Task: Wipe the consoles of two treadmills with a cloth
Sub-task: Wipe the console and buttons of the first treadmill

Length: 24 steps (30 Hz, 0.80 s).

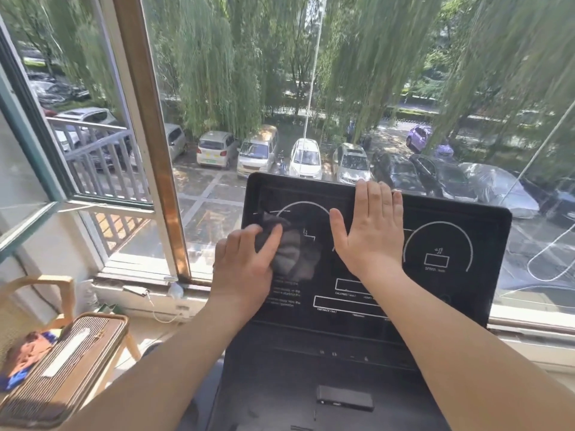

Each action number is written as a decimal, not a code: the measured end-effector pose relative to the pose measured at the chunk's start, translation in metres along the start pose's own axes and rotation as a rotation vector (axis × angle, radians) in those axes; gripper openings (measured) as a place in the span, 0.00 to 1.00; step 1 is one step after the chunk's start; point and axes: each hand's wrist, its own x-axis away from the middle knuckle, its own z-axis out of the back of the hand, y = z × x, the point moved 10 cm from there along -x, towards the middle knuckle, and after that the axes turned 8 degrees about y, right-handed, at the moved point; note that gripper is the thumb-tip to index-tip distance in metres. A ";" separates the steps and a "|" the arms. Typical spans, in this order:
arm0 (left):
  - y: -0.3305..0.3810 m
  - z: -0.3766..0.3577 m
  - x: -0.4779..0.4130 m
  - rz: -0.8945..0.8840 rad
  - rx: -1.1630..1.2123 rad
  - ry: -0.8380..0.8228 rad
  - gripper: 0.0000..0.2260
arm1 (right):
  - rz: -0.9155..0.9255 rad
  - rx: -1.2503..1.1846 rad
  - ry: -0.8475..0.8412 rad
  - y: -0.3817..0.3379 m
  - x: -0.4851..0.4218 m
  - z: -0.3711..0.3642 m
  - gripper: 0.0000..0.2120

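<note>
The left hand (pixel 245 265) grips a bunched grey cloth (pixel 294 255), fingers curled over its near edge, and presses it onto the left part of the console (pixel 485 234). The cloth covers the lower half of the left dial (pixel 303 205), a white arc printed on the black panel. The right hand (pixel 371 234) holds nothing. It lies flat on the middle of the console, just beside the cloth, with fingers straight and together, the thumb spread toward the cloth and the fingertips reaching the panel's top edge. To its right sits a second white arc (pixel 438 227) with a small box inside, and white-outlined boxes with tiny labels run below both hands. Both bare forearms come in from the bottom of the view. On the lower deck near the person lies a small black block (pixel 345 398). Behind the console is a window (pixel 217 88); its left sash stands open. Outside, parked cars (pixel 306 158) line up under willows (pixel 211 57). At the left a wooden chair (pixel 67 290) carries a striped case (pixel 67 365).
</note>
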 end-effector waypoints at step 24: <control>0.081 -0.039 0.133 -0.170 0.189 -0.533 0.19 | -0.548 -0.871 -0.088 0.075 0.197 0.021 0.15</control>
